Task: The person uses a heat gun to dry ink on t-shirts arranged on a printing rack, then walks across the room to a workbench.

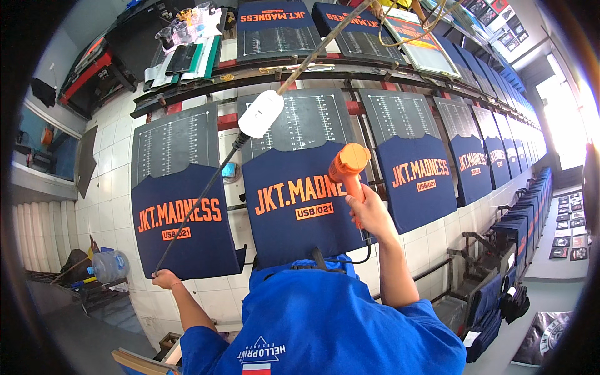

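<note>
My right hand (373,215) is closed around the handle of an orange hair dryer (350,164), held above the navy shirt (275,234) on the middle board. Orange print (275,195) runs across its front, partly covered by the dryer. At the lower left, my left hand (165,279) grips a thin black cable (201,199). This cable slants up to a white socket block (261,114) hanging over the boards. Under my left hand lies the lower corner of another navy shirt (175,212) with the same print.
More printed navy shirts (422,203) lie on boards in a row to the right. Behind a dark rail (250,74) is a second row of boards (275,45), with another person's hand (377,9) beside a screen frame (419,47). A water jug (112,267) lies at left.
</note>
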`<state>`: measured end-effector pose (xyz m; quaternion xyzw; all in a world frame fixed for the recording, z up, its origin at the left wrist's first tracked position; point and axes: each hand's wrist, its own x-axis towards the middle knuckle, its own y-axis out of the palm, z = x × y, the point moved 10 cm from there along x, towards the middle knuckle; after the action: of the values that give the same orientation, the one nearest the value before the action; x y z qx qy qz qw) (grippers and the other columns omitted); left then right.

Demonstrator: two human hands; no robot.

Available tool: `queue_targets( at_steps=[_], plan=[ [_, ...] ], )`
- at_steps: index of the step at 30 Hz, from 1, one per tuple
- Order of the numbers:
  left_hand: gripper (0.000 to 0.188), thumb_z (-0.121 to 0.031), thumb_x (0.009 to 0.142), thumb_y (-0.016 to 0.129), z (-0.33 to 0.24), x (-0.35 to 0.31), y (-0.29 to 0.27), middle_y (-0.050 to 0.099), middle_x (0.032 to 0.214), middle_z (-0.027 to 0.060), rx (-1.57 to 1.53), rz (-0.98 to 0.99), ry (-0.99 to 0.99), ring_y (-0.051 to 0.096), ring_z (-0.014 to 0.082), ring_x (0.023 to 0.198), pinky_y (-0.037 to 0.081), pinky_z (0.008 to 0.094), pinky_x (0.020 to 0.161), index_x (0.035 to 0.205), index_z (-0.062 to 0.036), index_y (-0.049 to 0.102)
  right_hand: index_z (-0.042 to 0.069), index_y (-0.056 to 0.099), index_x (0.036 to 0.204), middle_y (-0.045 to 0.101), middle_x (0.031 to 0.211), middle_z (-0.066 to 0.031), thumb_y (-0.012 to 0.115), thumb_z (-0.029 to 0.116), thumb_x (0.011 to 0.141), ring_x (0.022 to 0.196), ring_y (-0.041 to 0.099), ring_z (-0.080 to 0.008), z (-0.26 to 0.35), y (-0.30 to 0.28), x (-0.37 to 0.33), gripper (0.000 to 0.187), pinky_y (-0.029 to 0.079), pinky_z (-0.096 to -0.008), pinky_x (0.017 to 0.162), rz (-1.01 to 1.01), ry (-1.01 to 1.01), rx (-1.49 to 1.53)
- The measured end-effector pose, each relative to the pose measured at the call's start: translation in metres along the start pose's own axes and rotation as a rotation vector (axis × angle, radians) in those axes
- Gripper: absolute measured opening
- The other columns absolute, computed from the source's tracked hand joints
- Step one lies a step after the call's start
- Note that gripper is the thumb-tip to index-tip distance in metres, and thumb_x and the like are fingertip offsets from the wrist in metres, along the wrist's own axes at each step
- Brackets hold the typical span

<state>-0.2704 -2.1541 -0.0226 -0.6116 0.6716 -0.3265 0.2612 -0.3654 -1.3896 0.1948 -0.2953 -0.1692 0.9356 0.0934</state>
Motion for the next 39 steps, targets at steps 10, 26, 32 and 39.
queue_targets(
  at_steps=[10, 26, 32, 39],
  plan=[
    [0.046, -0.029, 0.105, 0.036, -0.004, -0.002, -0.004, 0.062, 0.104, 0.0384, -0.021, -0.007, -0.019, 0.063, 0.0532, 0.097, 0.05, 0.0553, 0.087, 0.115, 0.0154, 0.046, 0.0, 0.057, 0.112, 0.061, 0.08, -0.0031, 0.058, 0.02, 0.098, 0.062, 0.058, -0.0087, 0.013, 0.022, 0.018, 0.024, 0.05, -0.0241, 0.054, 0.119, -0.112, 0.104],
    [0.047, -0.028, 0.104, 0.037, -0.005, -0.005, -0.005, 0.062, 0.104, 0.0378, -0.002, 0.001, -0.021, 0.064, 0.0516, 0.098, 0.05, 0.0548, 0.088, 0.113, 0.0164, 0.048, 0.0, 0.055, 0.112, 0.059, 0.07, -0.004, 0.061, 0.022, 0.095, 0.054, 0.058, -0.0101, -0.004, 0.014, -0.024, 0.029, 0.047, -0.026, 0.048, 0.184, 0.001, -0.047],
    [0.046, -0.029, 0.105, 0.038, -0.004, -0.004, -0.002, 0.063, 0.104, 0.0365, 0.01, 0.013, -0.034, 0.065, 0.0511, 0.097, 0.051, 0.0551, 0.086, 0.114, 0.0144, 0.048, 0.0, 0.056, 0.112, 0.059, 0.069, -0.0029, 0.061, 0.022, 0.095, 0.057, 0.058, -0.0099, 0.006, 0.014, -0.002, 0.028, 0.048, -0.0256, 0.051, 0.057, -0.099, 0.038],
    [0.045, -0.029, 0.105, 0.036, -0.005, -0.003, -0.002, 0.063, 0.101, 0.0374, -0.008, 0.002, -0.046, 0.064, 0.0526, 0.097, 0.051, 0.0553, 0.086, 0.113, 0.0148, 0.047, 0.001, 0.056, 0.112, 0.058, 0.068, -0.0016, 0.06, 0.023, 0.096, 0.055, 0.059, -0.0091, 0.032, 0.036, 0.009, 0.028, 0.048, -0.025, 0.049, 0.145, -0.158, 0.017]
  ],
)
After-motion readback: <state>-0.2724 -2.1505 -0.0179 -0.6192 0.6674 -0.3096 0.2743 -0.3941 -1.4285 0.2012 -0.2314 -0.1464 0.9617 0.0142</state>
